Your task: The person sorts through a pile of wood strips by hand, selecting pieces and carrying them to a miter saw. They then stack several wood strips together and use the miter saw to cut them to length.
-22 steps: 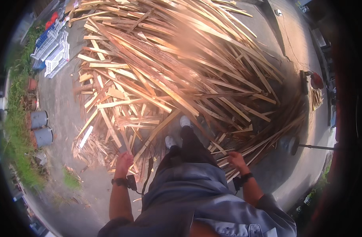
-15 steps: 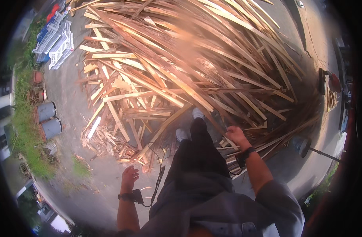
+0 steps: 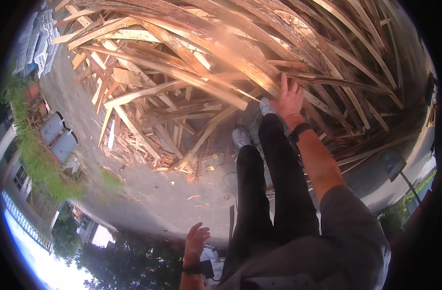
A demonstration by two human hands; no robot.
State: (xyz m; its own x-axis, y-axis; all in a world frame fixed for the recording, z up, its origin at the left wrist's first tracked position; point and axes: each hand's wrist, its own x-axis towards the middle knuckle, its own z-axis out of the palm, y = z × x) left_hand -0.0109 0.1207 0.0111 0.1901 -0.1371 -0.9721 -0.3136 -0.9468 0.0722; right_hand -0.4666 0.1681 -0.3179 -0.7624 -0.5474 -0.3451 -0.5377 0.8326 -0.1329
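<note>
My right hand (image 3: 289, 100) reaches out over the wood pile with its fingers spread. Its fingertips are at the near end of a thick sawn plank (image 3: 253, 69); whether they touch it I cannot tell. Below and left of that hand, a second long plank (image 3: 221, 93) ends close to my white shoes (image 3: 241, 137). My left hand (image 3: 196, 239) hangs low beside my leg, fingers loosely apart and nothing in it. Each wrist wears a dark band.
Long rough strips of wood (image 3: 336, 63) criss-cross ahead and to the right. Splintered scraps (image 3: 129, 152) lie at the pile's left edge. Two grey containers (image 3: 64, 145) stand by the grass, with white crates (image 3: 48, 43) farther off. A long-handled tool (image 3: 393, 166) is at the right.
My right hand has moved forward from beside my leg to the plank's end, its fingers opening out. The view has shifted nearer the pile. My left hand stays low and empty.
</note>
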